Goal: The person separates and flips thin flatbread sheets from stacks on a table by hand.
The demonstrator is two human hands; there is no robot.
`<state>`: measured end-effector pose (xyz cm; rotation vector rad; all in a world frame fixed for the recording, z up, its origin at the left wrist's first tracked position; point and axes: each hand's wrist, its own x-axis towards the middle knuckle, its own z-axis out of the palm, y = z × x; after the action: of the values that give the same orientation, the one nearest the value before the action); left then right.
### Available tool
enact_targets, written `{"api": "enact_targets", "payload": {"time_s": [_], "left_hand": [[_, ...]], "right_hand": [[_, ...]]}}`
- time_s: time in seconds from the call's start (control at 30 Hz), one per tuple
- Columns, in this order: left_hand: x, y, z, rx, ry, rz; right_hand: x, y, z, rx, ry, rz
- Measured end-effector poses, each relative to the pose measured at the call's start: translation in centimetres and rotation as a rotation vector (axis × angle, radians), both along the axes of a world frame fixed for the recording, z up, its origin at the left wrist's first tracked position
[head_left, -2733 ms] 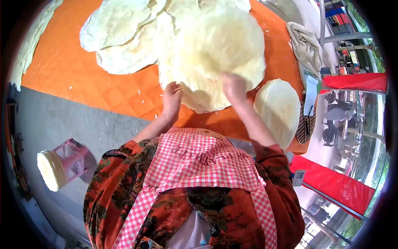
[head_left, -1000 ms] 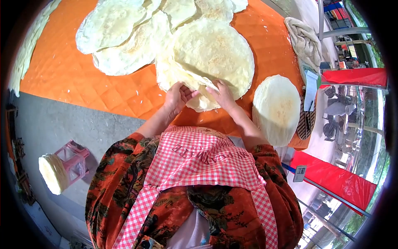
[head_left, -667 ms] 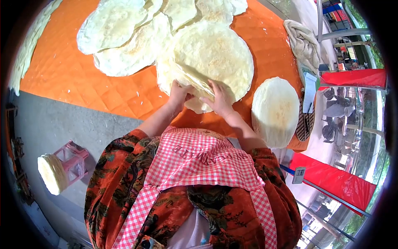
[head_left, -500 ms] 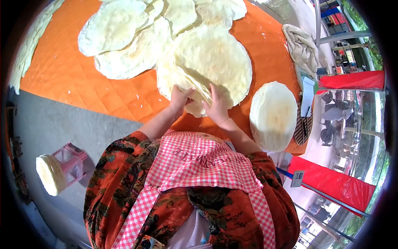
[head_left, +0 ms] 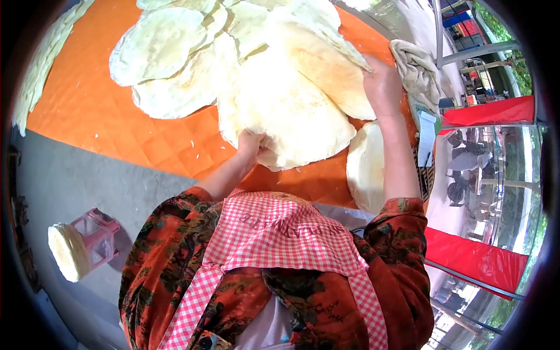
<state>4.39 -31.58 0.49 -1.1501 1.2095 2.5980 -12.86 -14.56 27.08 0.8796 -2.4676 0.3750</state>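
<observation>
Large, thin round flatbreads lie over an orange cloth. My right hand [head_left: 382,87], at the far right of the pile, has its fingers closed on the edge of a raised flatbread [head_left: 329,64]. Closer to my body, my left hand [head_left: 251,144] pinches the near edge of another pale flatbread [head_left: 286,111]; its fingertips are partly hidden. Strong glare washes out the middle of these breads. More flatbreads [head_left: 160,46] overlap at the upper left. A thick stack of flatbreads [head_left: 364,169] sits at the right, partly covered by my right forearm.
The orange cloth [head_left: 157,140] covers the table. A crumpled grey towel [head_left: 415,73] and a light blue slip [head_left: 427,137] lie along its right side. On the floor at left, a pink stool [head_left: 99,236] stands beside a stack of flatbreads [head_left: 69,252]. Red sheeting [head_left: 478,259] hangs at right.
My right hand has swung from beside the left hand out to the far right, drawing a flatbread's edge up and over. My left hand has stayed at the near edge.
</observation>
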Motion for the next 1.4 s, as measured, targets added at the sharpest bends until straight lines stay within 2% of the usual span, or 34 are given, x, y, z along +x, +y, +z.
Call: {"api": "enact_targets", "payload": {"time_s": [0.13, 0.23, 0.3, 0.4, 0.5, 0.6, 0.63, 0.7, 0.8, 0.87, 0.9, 0.93, 1.0, 1.1, 1.13, 1.2, 1.3, 1.4], "left_hand": [[-0.1, 0.0, -1.8, -0.03, -0.016, -0.014], [-0.2, 0.3, -0.3, -0.06, -0.018, 0.009], [0.3, 0.2, 1.7, -0.063, -0.016, 0.003], [0.3, 0.0, -0.4, -0.069, 0.054, -0.023], [0.7, 0.3, 1.6, -0.048, -0.027, 0.066], [2.1, -0.5, 2.5, -0.076, -0.091, -0.091], [2.2, -0.4, 2.3, -0.048, -0.065, -0.067], [2.7, -0.3, 1.4, 0.009, -0.025, -0.025], [2.8, -0.8, 0.8, 0.077, 0.043, -0.053], [2.9, -1.0, 0.5, 0.121, 0.079, -0.055], [2.9, -1.0, 0.5, 0.14, 0.098, -0.061], [3.0, -0.9, 0.7, 0.138, 0.087, -0.061], [2.8, -0.8, 1.6, 0.129, 0.071, -0.066], [3.1, -1.2, -0.2, 0.107, 0.067, -0.117], [3.4, -1.2, 0.6, 0.123, 0.05, -0.116], [3.0, -1.6, 3.0, 0.152, 0.035, -0.105], [2.7, -1.7, 2.8, 0.245, 0.126, -0.104], [2.5, -1.8, 2.2, 0.305, 0.135, -0.085]], "right_hand": [[-5.4, -1.0, 1.0, 0.19, -0.279, -0.167], [-13.9, 0.3, 4.1, 0.146, -0.221, -0.107], [-15.5, 0.1, 8.8, 0.121, -0.149, -0.097], [-15.4, 0.4, 15.0, 0.194, 0.046, -0.123], [-19.5, 3.4, 17.7, 0.254, 0.235, -0.085], [-18.7, 4.2, 19.4, 0.158, 0.172, -0.056], [-15.9, 3.6, 19.4, 0.158, 0.149, -0.028], [-7.3, 1.3, 16.6, 0.233, 0.04, -0.256], [1.4, 2.0, 3.0, 0.032, 0.031, 0.18], [7.2, 1.3, -8.9, -0.237, -0.435, -0.004], [9.6, 0.7, -13.0, -0.014, -0.174, 0.104], [11.0, 0.9, -18.1, 0.042, -0.266, 0.114], [13.2, 0.3, -20.3, 0.147, -0.491, 0.098], [12.3, 0.5, -19.3, 0.054, -0.363, 0.099], [12.6, -0.2, -16.6, -0.029, -0.324, 0.12], [13.5, 0.1, -15.2, 0.112, -0.412, 0.126], [15.9, 0.5, -19.9, 0.188, -0.403, 0.264], [17.2, 0.6, -22.4, 0.188, -0.513, 0.148]]}}
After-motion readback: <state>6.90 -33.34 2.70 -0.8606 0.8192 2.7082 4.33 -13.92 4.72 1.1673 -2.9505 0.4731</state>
